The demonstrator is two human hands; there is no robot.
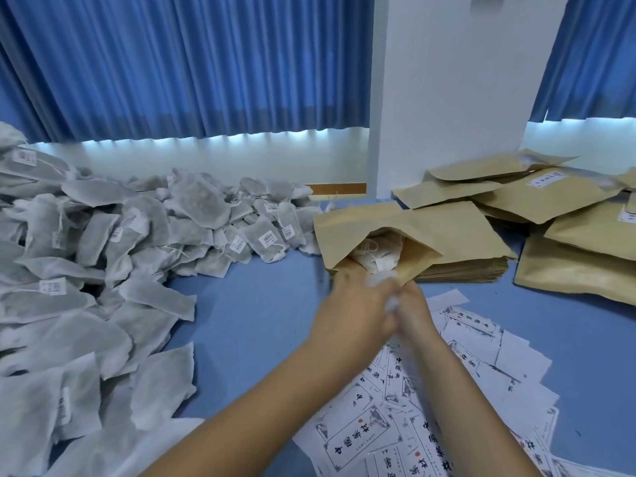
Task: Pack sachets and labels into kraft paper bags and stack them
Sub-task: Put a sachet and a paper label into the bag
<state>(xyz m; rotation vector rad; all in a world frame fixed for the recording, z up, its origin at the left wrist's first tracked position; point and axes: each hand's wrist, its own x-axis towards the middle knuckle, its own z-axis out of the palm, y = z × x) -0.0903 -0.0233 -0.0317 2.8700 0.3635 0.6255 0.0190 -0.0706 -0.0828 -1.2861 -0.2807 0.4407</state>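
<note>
Now our two hands meet at the mouth of an open brown kraft paper bag (406, 225). The bag lies slanted on a stack of flat empty kraft bags (464, 270), near the middle of the blue table top (258, 304). Our left hand (351, 315) is at the lower left lip of the bag's mouth. Its fingers are blurred, so we cannot tell if they grip the paper or only press on it. Our right hand (413, 311) touches the left one, and its fingers look curled around a bunch of white sachet fabric (390, 301) that shows between the two hands. Inside the mouth of the bag we see more white sachets with strings and small tags (375, 256).

To the left, a big loose heap of grey-white fabric sachets (103, 253) covers the table, and many of them carry barcode tags. Under our right forearm and further to the right lie scattered white paper labels with black printed characters (481, 373), overlapping each other. On the far right, filled kraft bags (550, 201) lie in an untidy pile just beside the stack of empty ones, and some have a white label on the face. Behind the table hang blue pleated curtains (172, 63), and a white pillar (447, 98) stands between them.
</note>
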